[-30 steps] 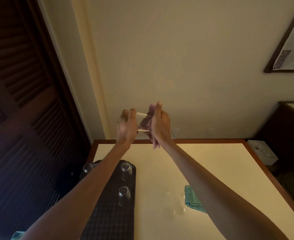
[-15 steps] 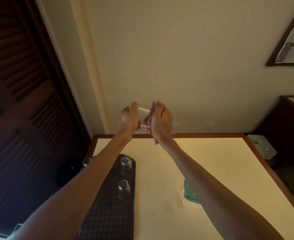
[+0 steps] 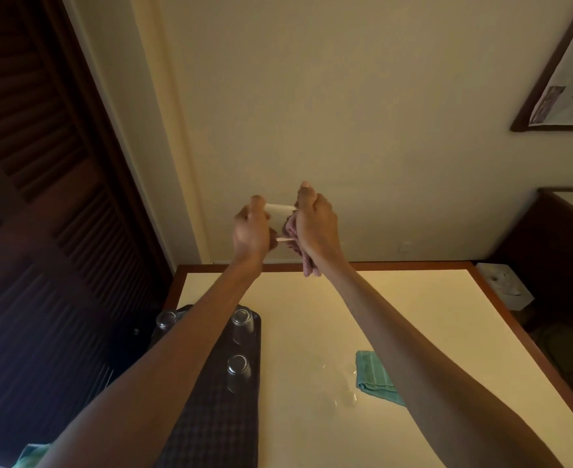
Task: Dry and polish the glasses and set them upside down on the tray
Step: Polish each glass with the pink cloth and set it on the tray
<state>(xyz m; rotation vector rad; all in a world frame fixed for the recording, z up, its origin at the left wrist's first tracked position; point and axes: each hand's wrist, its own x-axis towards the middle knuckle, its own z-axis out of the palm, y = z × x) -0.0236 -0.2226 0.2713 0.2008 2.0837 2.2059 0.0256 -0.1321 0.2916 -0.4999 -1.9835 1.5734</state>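
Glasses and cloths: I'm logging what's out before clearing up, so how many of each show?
Glasses: 4 (held glass; upside down on the tray: far-left glass, far-right glass, near glass)
Cloths: 3 (purple cloth, middle teal cloth, lower-left teal cloth)
Total: 7
Glints beside the middle teal cloth: cannot tell, uncounted.

Bare counter (image 3: 312, 315) lies open between the tray (image 3: 210, 434) and the teal cloth (image 3: 374, 376). Glasses (image 3: 238, 366) crowd the tray's far end.

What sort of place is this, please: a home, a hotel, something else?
Probably a hotel or guest room, though a home is possible: a dark louvred wooden door, a framed picture on the plain wall, and a black tray with upturned glasses on a wood-edged table.
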